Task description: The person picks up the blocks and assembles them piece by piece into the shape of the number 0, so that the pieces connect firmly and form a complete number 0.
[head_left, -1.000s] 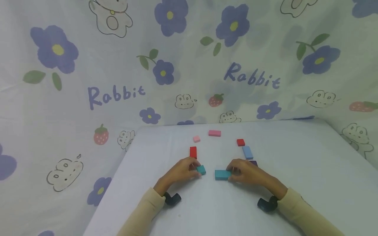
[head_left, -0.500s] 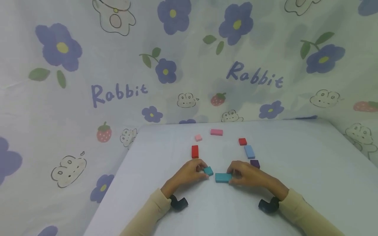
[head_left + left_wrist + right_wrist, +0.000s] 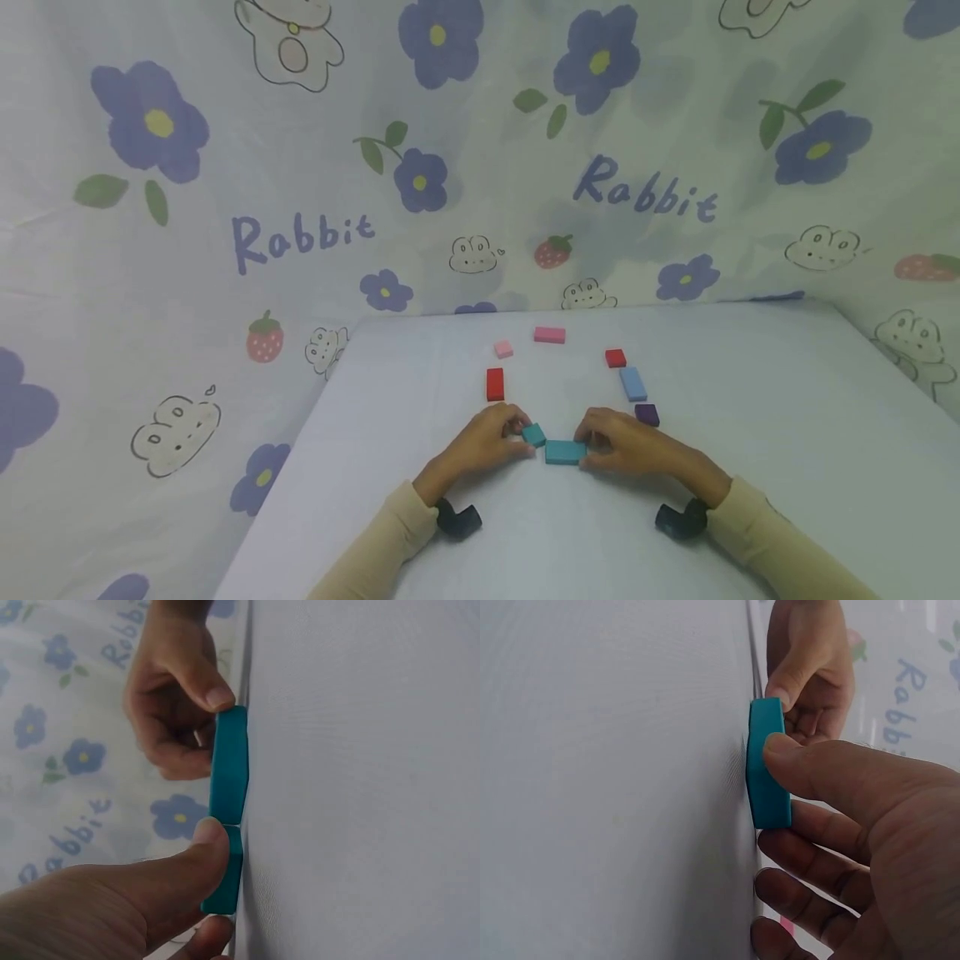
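Two teal blocks meet, or nearly meet, low at the centre of the head view, one in each hand.
The person's left hand (image 3: pixel 487 440) pinches the small teal block (image 3: pixel 533 435), which sits askew at the upper left corner of the long teal block (image 3: pixel 566 452); the right hand (image 3: pixel 626 443) pinches that one by its right end. Whether the blocks truly touch cannot be told. Pushing the small block on at this angle could make its corner catch and swivel the long one, since the right hand grips only one end. The purple block (image 3: pixel 647 415), just above the right hand, could be knocked if that hand swung upward in the frame.
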### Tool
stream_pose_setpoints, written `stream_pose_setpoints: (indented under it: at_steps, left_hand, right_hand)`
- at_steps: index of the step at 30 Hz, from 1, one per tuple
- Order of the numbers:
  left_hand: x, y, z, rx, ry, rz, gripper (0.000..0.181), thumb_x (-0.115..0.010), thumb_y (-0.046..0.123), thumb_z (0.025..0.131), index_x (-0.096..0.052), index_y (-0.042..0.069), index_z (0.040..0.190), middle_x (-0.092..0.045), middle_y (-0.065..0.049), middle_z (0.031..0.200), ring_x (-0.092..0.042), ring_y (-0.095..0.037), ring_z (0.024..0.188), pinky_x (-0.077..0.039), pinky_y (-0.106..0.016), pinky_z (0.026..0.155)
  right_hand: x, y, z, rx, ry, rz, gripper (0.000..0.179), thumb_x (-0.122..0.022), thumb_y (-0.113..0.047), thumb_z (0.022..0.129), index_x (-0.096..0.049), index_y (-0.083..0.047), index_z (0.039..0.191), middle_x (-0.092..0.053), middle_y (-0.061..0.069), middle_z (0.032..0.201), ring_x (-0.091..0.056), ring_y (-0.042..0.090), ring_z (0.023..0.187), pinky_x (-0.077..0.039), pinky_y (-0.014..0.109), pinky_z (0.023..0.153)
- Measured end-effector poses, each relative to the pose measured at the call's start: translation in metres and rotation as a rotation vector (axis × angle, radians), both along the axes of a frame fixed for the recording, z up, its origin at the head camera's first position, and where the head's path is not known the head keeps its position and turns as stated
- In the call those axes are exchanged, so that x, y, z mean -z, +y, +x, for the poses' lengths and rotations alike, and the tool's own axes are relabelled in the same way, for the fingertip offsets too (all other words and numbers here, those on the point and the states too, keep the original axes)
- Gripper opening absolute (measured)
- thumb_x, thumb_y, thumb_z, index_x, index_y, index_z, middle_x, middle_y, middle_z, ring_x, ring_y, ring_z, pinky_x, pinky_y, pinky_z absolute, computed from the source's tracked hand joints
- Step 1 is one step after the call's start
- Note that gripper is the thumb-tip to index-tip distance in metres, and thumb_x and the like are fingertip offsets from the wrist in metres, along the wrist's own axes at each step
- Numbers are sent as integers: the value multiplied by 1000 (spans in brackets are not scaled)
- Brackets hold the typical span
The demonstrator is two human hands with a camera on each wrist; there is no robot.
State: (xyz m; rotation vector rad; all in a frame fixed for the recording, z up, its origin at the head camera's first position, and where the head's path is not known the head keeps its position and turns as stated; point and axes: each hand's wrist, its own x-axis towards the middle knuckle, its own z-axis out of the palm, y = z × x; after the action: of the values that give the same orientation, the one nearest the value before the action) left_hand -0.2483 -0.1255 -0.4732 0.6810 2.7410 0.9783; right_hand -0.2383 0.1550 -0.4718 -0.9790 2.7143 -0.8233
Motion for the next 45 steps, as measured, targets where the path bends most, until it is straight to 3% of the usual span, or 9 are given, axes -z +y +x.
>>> stream_pose_setpoints:
  at_steps: [21,45]
  left_hand:
    - [1,0,0,-1,-15,4,33,-80,29,85,-67,20,114,-59,8,95,-54,-11,91,-49,-26,79]
    - [5,-1,0,-16,-35,-18,34,-79,33,84,-66,22,114,-59,10,97,-52,-10,92,-48,-26,78]
  right_hand:
    - [-2,-1,0,36,-16,33,29,-79,-36,85,-67,-24,107,-61,-17,99,-55,4,93,-55,22,85]
    - [0,3,-2,-27,-8,3,31,-78,-38,85,-67,-22,109,-63,-15,102,-54,4,92,-54,21,84]
